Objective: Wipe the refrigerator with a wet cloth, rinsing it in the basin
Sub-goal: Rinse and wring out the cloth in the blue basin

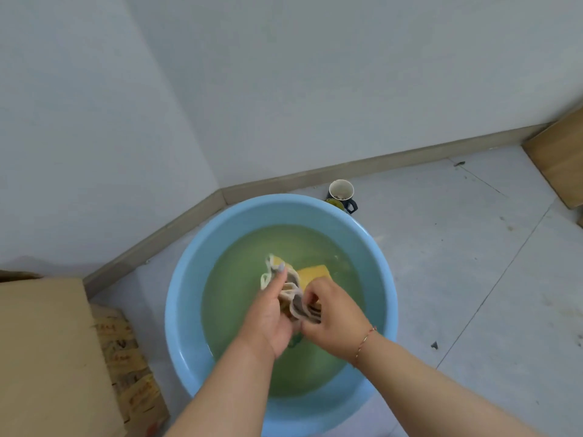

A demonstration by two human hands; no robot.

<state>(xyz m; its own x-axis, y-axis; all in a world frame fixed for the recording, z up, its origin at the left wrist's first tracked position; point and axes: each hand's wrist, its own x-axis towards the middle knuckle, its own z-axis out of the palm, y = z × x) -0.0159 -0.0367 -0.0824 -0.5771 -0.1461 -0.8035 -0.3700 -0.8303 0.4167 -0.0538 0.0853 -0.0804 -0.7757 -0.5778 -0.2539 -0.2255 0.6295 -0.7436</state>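
both hands work over the blue basin (176, 310) on the floor: left hand (271, 320) grips the bunched cloth (291, 294), fingers along it; right hand (331, 320) pinches its other side. cloth sits just above greenish water, yellow sponge (314, 274) beside. best to dunk fully, rub, then wring low to limit splashing.

Single head-worn wide-angle view, looks steeply down and forward from above the person's forearms. Close on both hands over the blue basin (176, 310), which fills the lower centre. Beyond the fingertips: floor, baseboard, wall corner, a mug (341, 193). Cardboard box (47, 357) at lower left edge. Edges curve from lens distortion.
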